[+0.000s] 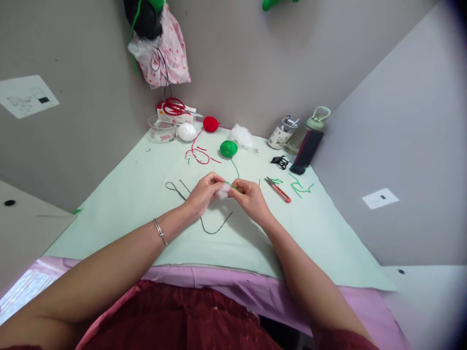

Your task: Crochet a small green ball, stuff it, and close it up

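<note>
Over the middle of the pale green table mat, my left hand and my right hand meet. Both are closed in a pinch on a small tuft of white stuffing with a bit of green yarn piece at its right side. A green strand runs from there up to the green yarn ball. A thin dark wire lies looped on the mat under my hands. My left wrist wears a silver bangle.
Red snips and green yarn scraps lie to the right. Behind are a red yarn ball, white stuffing, a white ball, red scissors, a plastic tub, a cup, a bottle and a phone.
</note>
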